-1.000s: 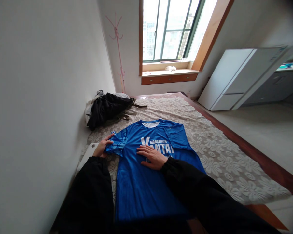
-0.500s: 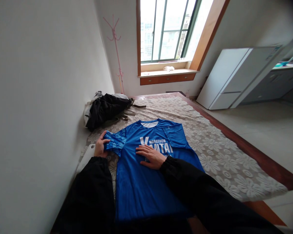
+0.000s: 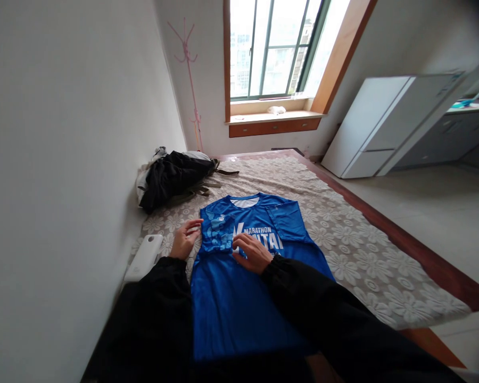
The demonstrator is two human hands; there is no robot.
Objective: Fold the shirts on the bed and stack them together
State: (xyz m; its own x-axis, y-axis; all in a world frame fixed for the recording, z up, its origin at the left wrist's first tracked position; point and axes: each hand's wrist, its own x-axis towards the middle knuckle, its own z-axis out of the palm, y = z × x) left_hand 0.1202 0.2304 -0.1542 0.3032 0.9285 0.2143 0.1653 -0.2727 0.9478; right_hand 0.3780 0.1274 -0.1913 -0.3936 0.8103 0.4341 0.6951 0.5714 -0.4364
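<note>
A blue T-shirt (image 3: 239,303) with white chest lettering lies front up on the patterned cloth, its collar toward the window. Both of its sleeves are folded inward over the chest; the left sleeve (image 3: 217,234) has a light-blue pattern. Beside the fold at the shirt's left edge is my left hand (image 3: 184,239), open, its fingertips at the fabric. My right hand (image 3: 253,252) rests over the chest print at the inner end of that sleeve, fingers apart and slightly bent, holding nothing. It covers part of the lettering.
A white oblong object with a hole (image 3: 146,258) lies by the wall, left of my left hand. Farther back is a black and grey bag (image 3: 175,175) with straps. The floral cloth (image 3: 363,260) covers the wooden table. A pink coat stand (image 3: 191,85) and white fridge (image 3: 375,122) stand beyond.
The patterned left sleeve has been folded inward onto the chest. My left hand has let go of it and moved right. My right hand has shifted slightly right, its fingers more bent.
</note>
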